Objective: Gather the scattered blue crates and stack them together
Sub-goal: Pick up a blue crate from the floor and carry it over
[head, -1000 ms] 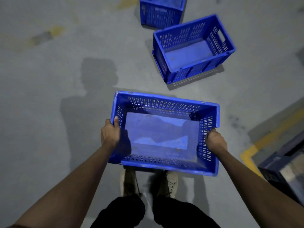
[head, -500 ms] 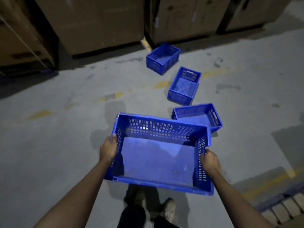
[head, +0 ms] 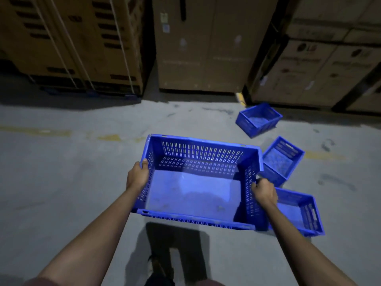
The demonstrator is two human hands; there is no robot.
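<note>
I hold an empty blue crate [head: 195, 190] with slotted walls off the floor in front of me. My left hand [head: 137, 176] grips its left rim and my right hand [head: 265, 191] grips its right rim. Three more blue crates lie on the floor to the right. The nearest crate [head: 303, 211] sits just behind my right hand, partly hidden by the held crate. A second crate [head: 282, 158] lies beyond it, and the farthest crate [head: 258, 118] rests near the cardboard boxes.
Tall cardboard boxes [head: 198, 44] and strapped cartons [head: 78, 42] line the far side. The grey concrete floor [head: 61, 182] has worn yellow lines [head: 107, 137]. My feet and shadow fall below the held crate.
The view has tilted up and turned left, so the floor crates now sit further right. The held crate stays in both hands, raised slightly and nearer the closest floor crate.
</note>
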